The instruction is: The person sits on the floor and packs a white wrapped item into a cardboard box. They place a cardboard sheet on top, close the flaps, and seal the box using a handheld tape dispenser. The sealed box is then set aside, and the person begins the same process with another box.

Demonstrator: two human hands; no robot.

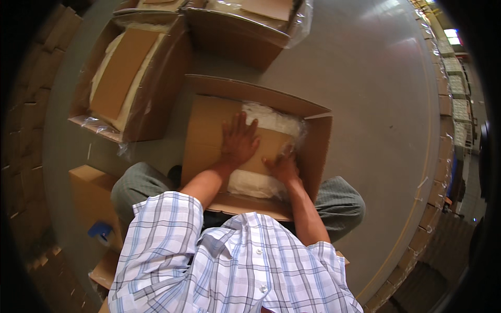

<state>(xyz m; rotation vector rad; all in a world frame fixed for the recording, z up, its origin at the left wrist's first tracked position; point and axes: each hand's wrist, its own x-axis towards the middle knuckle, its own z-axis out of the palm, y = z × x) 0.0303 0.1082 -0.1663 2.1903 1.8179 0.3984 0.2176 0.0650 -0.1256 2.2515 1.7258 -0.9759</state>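
Between my knees stands an open cardboard box. Inside it, a cardboard sheet lies over white material wrapped in clear plastic, which shows above and below the sheet. My left hand rests flat on the sheet with its fingers spread. Near the box's right wall, my right hand is on the sheet's right end, beside the clear plastic. Its fingers are apart, though partly blurred. A wide cardboard flap or panel covers the left side of the box.
Two more open boxes, one at left and one behind, hold pale padding under cardboard sheets. A blue tape dispenser sits on cardboard at lower left. Stacked cartons line the left and right sides of the grey floor.
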